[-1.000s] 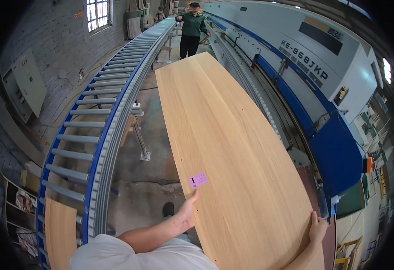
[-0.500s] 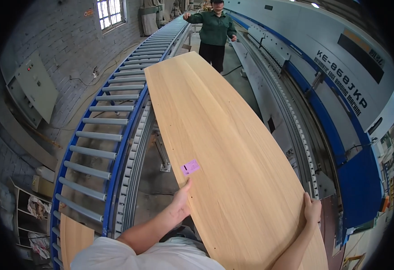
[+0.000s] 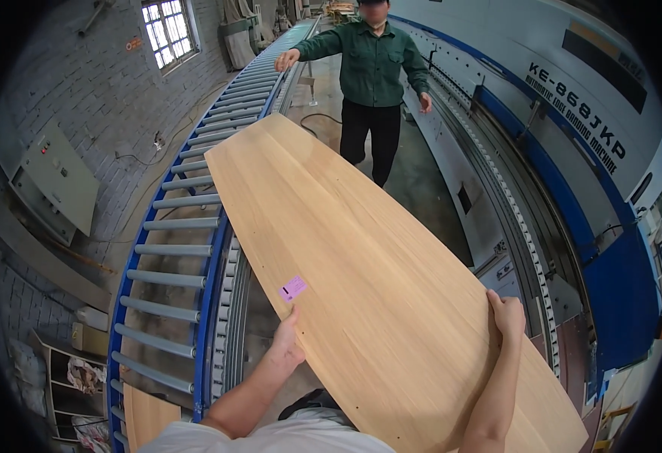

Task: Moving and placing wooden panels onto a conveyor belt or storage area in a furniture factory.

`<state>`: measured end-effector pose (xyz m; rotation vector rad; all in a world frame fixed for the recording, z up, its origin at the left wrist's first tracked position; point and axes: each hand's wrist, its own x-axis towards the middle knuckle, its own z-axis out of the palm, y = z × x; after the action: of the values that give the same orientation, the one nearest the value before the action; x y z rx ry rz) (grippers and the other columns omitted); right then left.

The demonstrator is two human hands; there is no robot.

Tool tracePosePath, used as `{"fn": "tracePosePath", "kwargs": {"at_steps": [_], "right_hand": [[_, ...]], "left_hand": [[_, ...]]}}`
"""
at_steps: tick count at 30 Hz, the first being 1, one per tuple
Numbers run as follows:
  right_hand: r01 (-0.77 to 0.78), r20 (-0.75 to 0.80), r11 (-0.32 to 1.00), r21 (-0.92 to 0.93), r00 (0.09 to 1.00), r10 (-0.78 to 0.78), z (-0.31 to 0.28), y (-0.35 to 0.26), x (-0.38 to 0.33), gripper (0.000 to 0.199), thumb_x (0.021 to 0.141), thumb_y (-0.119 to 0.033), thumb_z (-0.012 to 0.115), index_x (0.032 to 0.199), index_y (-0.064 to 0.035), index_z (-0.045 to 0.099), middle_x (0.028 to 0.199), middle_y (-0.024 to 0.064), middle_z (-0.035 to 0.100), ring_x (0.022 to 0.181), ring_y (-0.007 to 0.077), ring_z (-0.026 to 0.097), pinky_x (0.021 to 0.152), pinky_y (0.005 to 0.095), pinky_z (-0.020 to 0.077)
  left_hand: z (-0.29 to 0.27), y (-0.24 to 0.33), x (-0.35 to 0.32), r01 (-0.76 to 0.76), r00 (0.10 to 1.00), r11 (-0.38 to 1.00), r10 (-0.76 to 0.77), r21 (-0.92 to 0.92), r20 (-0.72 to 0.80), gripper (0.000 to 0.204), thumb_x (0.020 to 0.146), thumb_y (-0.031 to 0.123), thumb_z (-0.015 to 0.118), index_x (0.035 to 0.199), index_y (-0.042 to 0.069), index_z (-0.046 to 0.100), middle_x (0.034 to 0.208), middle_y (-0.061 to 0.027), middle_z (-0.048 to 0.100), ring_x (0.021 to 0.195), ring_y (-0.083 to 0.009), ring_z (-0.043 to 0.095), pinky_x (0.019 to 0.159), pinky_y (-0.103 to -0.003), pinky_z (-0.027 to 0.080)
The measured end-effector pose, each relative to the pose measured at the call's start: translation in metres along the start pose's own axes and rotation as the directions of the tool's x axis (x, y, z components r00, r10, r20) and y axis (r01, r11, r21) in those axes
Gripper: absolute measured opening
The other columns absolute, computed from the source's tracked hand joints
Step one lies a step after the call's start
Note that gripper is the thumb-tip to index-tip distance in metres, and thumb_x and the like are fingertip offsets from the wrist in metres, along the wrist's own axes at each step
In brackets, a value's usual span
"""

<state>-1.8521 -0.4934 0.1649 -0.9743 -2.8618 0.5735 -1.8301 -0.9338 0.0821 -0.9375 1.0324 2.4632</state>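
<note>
Wood-grain panel (image 3: 346,264) swings left across the aisle, its far corner now over the roller conveyor (image 3: 171,278).
A second ago that end sat clear of the rollers; the panel now slants between conveyor and machine (image 3: 489,38), though contact cannot be told. The left hand (image 3: 288,340) grips one long edge below a pink label (image 3: 292,288); the right hand (image 3: 507,313) clasps the other. A co-worker (image 3: 374,72) in green appears closer.

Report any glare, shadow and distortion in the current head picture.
Head view: the window glares nearly white; same view, fisheye distortion bows the roller conveyor and the wooden board; same view, black vignetting fills the corners; a soft shadow falls on the board beside the right forearm.
</note>
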Motion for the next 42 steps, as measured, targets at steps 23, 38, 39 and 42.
{"fn": "tracePosePath", "kwargs": {"at_steps": [23, 38, 39, 42], "right_hand": [[-0.013, 0.321, 0.996, 0.088, 0.947, -0.016, 0.1, -0.046, 0.05, 0.07, 0.09, -0.061, 0.055, 0.098, 0.0056, 0.072, 0.104, 0.0271, 0.069, 0.104, 0.0397, 0.066, 0.089, 0.0443, 0.0513], [0.192, 0.077, 0.968, 0.158, 0.975, -0.206, 0.031, 0.086, -0.075, 0.052, 0.095, -0.041, 0.061, 0.132, -0.0046, 0.06, 0.138, 0.0201, 0.055, 0.127, 0.0347, 0.053, 0.106, 0.0425, 0.043], [0.174, -0.029, 0.985, -0.001, 0.984, -0.174, 0.016, 0.134, -0.116, 0.052, 0.093, -0.038, 0.064, 0.132, -0.0035, 0.058, 0.14, 0.0198, 0.053, 0.128, 0.0362, 0.051, 0.107, 0.0435, 0.0423], [-0.114, 0.149, 0.943, -0.311, 0.975, 0.167, -0.013, 0.259, -0.246, 0.054, 0.093, -0.037, 0.063, 0.131, 0.0013, 0.056, 0.14, 0.0224, 0.052, 0.132, 0.0397, 0.045, 0.112, 0.0469, 0.035]], "left_hand": [[-0.072, -0.167, -0.057, 0.259, 0.915, 0.966, -0.247, 0.004, 0.319, 0.057, 0.094, 0.009, 0.057, 0.146, 0.003, 0.034, 0.143, -0.013, 0.048, 0.133, -0.031, 0.045, 0.113, -0.047, 0.035], [-0.051, -0.115, -0.069, 0.039, 0.933, 0.997, -0.057, 0.059, 0.356, 0.076, 0.073, 0.014, 0.052, 0.145, -0.001, 0.036, 0.14, -0.0201, 0.05, 0.13, -0.0388, 0.049, 0.111, -0.05, 0.04], [-0.046, -0.109, -0.072, 0.01, 0.932, 0.999, -0.028, 0.05, 0.362, 0.076, 0.073, 0.015, 0.052, 0.145, -0.001, 0.036, 0.14, -0.0205, 0.05, 0.13, -0.0389, 0.049, 0.11, -0.05, 0.041], [-0.046, -0.082, -0.063, -0.014, 0.943, 0.993, -0.027, 0.12, 0.333, 0.069, 0.077, 0.014, 0.052, 0.143, -0.003, 0.038, 0.137, -0.0206, 0.053, 0.126, -0.0383, 0.052, 0.109, -0.049, 0.042]]}}
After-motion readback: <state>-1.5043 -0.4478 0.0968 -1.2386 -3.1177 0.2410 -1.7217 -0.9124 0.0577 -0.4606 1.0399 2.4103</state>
